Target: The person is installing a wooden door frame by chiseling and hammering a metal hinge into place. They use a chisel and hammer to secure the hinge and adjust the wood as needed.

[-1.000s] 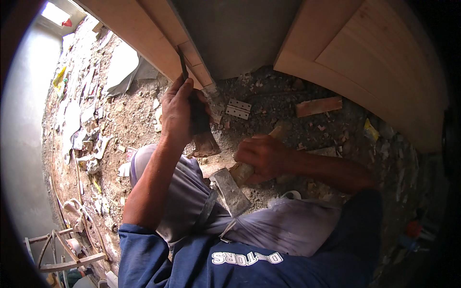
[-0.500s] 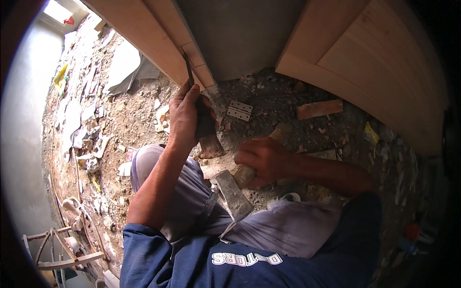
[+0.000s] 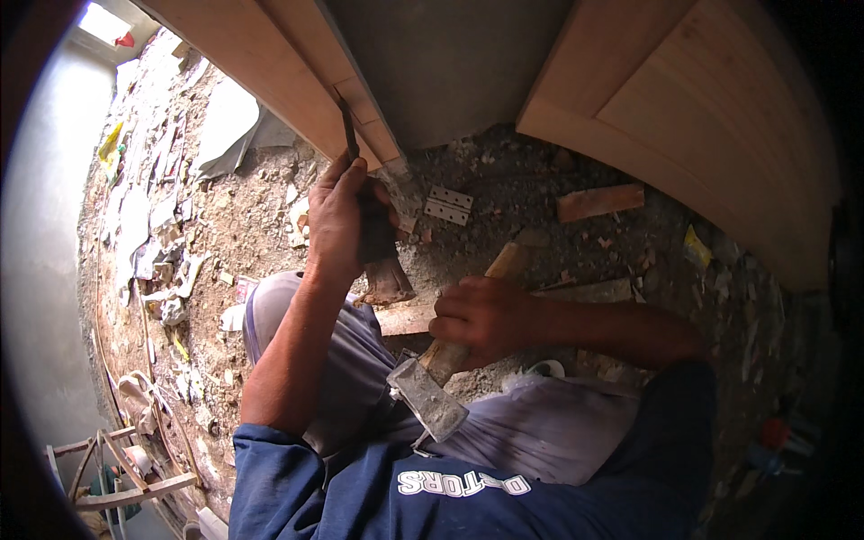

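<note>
My left hand (image 3: 335, 220) is closed around a chisel (image 3: 350, 135) with a dark narrow blade and a worn wooden handle. The blade's tip touches the edge of a pale wooden door frame (image 3: 310, 76), where pencilled lines cross the wood. In my right hand (image 3: 486, 319) is a hammer (image 3: 427, 396), gripped by its wooden handle close to the blocky grey metal head. That head hangs over my lap, below the chisel's frayed end and apart from it. A metal hinge plate (image 3: 448, 206) with holes lies on the ground just right of the chisel.
A panelled wooden door (image 3: 711, 117) leans at the upper right. On the rubble floor lie a reddish wood block (image 3: 600, 203), a flat board (image 3: 585, 291) and white paper scraps (image 3: 229, 126). A small wooden stool frame (image 3: 135, 493) stands at the lower left by the grey wall (image 3: 54, 270).
The hammer in my right hand has dropped a little toward my lap, away from the chisel. My left hand and the chisel have shifted slightly left, with the handle more upright.
</note>
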